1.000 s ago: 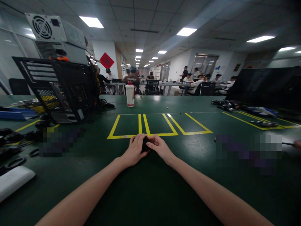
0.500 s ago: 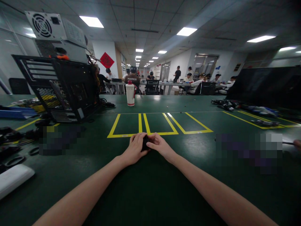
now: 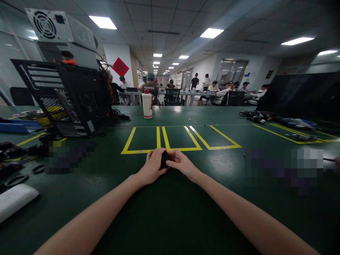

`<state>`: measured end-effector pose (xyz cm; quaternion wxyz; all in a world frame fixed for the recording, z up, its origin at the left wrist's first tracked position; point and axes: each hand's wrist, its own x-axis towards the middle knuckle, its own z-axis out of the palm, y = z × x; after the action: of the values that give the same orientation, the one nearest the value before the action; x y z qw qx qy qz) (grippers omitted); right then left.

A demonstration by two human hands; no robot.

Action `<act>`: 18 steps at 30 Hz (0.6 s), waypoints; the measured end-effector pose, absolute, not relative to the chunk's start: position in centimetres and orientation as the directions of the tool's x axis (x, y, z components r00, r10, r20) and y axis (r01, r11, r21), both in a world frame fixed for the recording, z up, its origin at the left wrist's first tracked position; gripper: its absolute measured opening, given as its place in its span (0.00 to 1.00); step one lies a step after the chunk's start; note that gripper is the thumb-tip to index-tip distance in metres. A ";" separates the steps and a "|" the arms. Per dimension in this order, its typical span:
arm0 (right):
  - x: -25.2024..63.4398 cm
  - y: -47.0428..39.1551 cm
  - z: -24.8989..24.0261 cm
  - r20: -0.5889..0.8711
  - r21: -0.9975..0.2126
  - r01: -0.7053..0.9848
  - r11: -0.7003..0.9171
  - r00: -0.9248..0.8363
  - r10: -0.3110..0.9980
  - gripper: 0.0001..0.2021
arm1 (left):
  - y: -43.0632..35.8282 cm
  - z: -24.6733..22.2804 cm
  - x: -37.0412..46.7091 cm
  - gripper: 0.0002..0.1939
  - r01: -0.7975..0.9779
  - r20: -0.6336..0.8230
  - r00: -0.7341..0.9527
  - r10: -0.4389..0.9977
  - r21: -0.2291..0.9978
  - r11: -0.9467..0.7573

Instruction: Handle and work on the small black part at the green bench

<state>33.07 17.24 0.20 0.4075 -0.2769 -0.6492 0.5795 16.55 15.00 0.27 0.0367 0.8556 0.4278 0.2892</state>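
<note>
Both my hands meet around a small black round object (image 3: 164, 160) just in front of the yellow tape marks. My left hand (image 3: 154, 164) is wrapped over its left side, with the thumb low along it. From the right, my right hand (image 3: 180, 163) pinches the same object between thumb and fingers. Its kind cannot be made out, since the fingers cover most of it. Beneath it lies the green tabletop (image 3: 170, 212), and the yellow tape outlines (image 3: 183, 148) are just beyond my fingers.
At the left stands a black computer case (image 3: 71, 99) with a power supply (image 3: 53, 26) on top. A white bottle (image 3: 147, 104) stands beyond the tape. Black cables (image 3: 256, 116) lie at the right, a white object (image 3: 17, 200) at the near left. People sit at far tables.
My hands stay around the black object with hardly any movement. The whole view has shifted very slightly. In the background, standing people have moved a little.
</note>
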 end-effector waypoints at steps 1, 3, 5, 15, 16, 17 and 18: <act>33.0 17.2 0.2 0.215 -0.976 -0.096 0.194 -0.494 0.842 0.12 | 15.0 0.3 16.6 0.28 0.710 0.466 0.468 0.751 0.308 -0.633; 32.9 17.1 0.2 0.235 -0.971 -0.061 0.233 -0.445 0.864 0.11 | 15.0 0.3 16.6 0.28 0.710 0.467 0.470 0.749 0.303 -0.635; 32.8 17.1 0.1 0.227 -0.971 -0.030 0.235 -0.411 0.883 0.12 | 15.0 0.3 16.6 0.28 0.714 0.466 0.470 0.750 0.299 -0.633; 33.0 17.5 -0.2 0.209 -0.977 -0.138 0.161 -0.519 0.829 0.17 | 15.3 -0.2 16.6 0.28 0.721 0.477 0.458 0.750 0.294 -0.627; 33.0 17.3 -0.1 0.206 -0.978 -0.130 0.162 -0.518 0.830 0.16 | 15.2 -0.1 16.6 0.28 0.723 0.474 0.457 0.752 0.295 -0.625; 33.0 17.2 0.0 0.202 -0.979 -0.114 0.167 -0.509 0.837 0.15 | 15.2 -0.1 16.6 0.28 0.724 0.470 0.459 0.754 0.294 -0.624; 33.0 17.2 0.1 0.201 -0.980 -0.095 0.177 -0.491 0.848 0.13 | 15.2 0.0 16.6 0.28 0.723 0.467 0.462 0.754 0.294 -0.625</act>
<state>33.00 17.17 0.13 0.4123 -0.2909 -0.6471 0.5716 16.61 15.15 0.02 0.0268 0.8545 0.4324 0.2868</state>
